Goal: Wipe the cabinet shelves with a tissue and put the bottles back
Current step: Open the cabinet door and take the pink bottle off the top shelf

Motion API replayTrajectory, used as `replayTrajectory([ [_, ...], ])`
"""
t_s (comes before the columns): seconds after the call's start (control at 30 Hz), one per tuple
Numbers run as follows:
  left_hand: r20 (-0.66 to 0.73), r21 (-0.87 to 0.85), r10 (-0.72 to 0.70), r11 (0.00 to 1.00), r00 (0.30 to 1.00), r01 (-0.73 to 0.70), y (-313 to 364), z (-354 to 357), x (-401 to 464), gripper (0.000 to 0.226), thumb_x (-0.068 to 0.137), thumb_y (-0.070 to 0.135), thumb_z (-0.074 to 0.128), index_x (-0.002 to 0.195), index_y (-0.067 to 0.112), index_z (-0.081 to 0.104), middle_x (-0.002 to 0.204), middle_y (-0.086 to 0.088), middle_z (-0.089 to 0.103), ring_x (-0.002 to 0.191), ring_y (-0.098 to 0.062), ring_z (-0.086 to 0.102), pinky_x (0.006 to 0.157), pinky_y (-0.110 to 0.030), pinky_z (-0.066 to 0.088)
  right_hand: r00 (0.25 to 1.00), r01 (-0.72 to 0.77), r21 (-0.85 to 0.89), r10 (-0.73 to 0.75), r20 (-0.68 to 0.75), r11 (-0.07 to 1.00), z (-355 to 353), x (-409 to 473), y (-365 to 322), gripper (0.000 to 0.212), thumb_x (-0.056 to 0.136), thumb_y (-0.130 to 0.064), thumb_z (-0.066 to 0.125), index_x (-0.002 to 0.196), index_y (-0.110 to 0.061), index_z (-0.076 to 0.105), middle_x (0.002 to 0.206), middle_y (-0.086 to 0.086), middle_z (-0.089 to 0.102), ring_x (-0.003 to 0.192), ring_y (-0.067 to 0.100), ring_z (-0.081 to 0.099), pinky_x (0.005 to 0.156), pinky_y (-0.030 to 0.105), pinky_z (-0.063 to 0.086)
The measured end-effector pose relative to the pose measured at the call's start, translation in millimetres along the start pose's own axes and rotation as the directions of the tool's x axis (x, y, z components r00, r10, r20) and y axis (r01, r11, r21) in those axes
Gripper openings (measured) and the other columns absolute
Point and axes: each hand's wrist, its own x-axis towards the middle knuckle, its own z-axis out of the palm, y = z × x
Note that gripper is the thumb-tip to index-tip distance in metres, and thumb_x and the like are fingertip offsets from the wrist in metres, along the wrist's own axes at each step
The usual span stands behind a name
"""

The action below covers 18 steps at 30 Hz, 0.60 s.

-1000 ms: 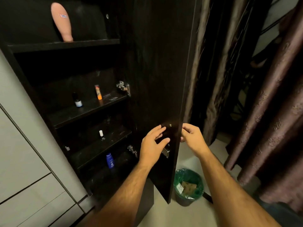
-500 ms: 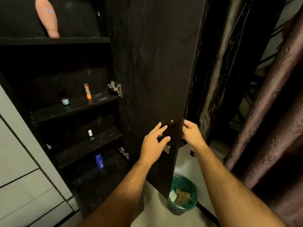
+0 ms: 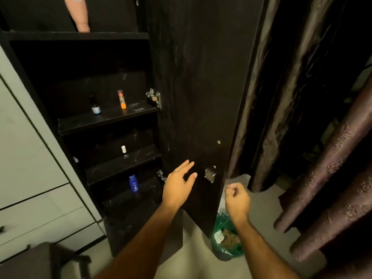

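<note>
Beside the dark open cabinet door [image 3: 201,97], left hand [image 3: 177,188] released, right hand [image 3: 237,200] clenched, holding nothing.

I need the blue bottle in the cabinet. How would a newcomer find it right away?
Look into the open dark cabinet, left of its swung-out door, and go down past the two shelves that hold small bottles. The blue bottle stands alone on the level beneath the white-capped bottle. It is the only blue one, and the lowest.
</note>
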Motion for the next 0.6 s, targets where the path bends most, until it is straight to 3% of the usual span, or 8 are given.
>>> replayTrajectory([
  [0.13,-0.022,0.148,-0.101,0.984,0.995,0.103,-40.9,-22.8,-19.7,0.047,0.096,0.038,0.056,0.141,0.037,0.045,0.152,0.015,0.038,0.136,-0.004,0.038,0.109,-0.025,0.027,0.985,0.103,-0.036,-0.097,0.144,0.994,32.0,-40.0,10.7,0.022,0.091,-0.014,0.058,0.074,-0.027,0.056,0.062,-0.005,0.057,0.054,0.008,0.054,0.046,0.021,0.041],
  [0.27,-0.074,0.260,-0.131,0.954,0.989,0.146,-69.6,-58.4,-29.6,0.051,0.095,0.044,0.055,0.144,0.038,0.040,0.155,0.015,0.033,0.139,-0.008,0.035,0.106,-0.024,0.026,0.894,0.327,-0.109,-0.270,0.359,0.939,68.5,-45.7,-21.1,0.002,0.091,-0.029,0.061,0.090,-0.031,0.061,0.079,-0.011,0.062,0.070,0.003,0.059,0.065,0.030,0.053],
  [0.43,-0.184,0.311,-0.131,0.933,0.974,0.184,-93.1,-120.8,-27.2,0.064,0.091,0.052,0.057,0.148,0.036,0.033,0.159,0.011,0.026,0.142,-0.010,0.030,0.108,-0.025,0.024,0.790,0.528,-0.153,-0.418,0.449,0.835,124.2,-37.7,-82.0,0.046,0.091,-0.048,0.059,0.131,-0.026,0.053,0.125,-0.007,0.059,0.113,0.010,0.057,0.092,0.030,0.050],
  [0.6,-0.258,0.366,-0.079,0.914,0.963,0.173,-102.2,-191.8,-8.2,0.064,0.092,0.046,0.059,0.149,0.032,0.034,0.159,0.008,0.027,0.144,-0.012,0.026,0.115,-0.030,0.023,0.686,0.670,-0.151,-0.529,0.500,0.727,172.7,-29.2,-142.0,0.059,0.090,-0.046,0.061,0.142,-0.022,0.045,0.146,-0.001,0.046,0.134,0.018,0.042,0.103,0.032,0.040],
])
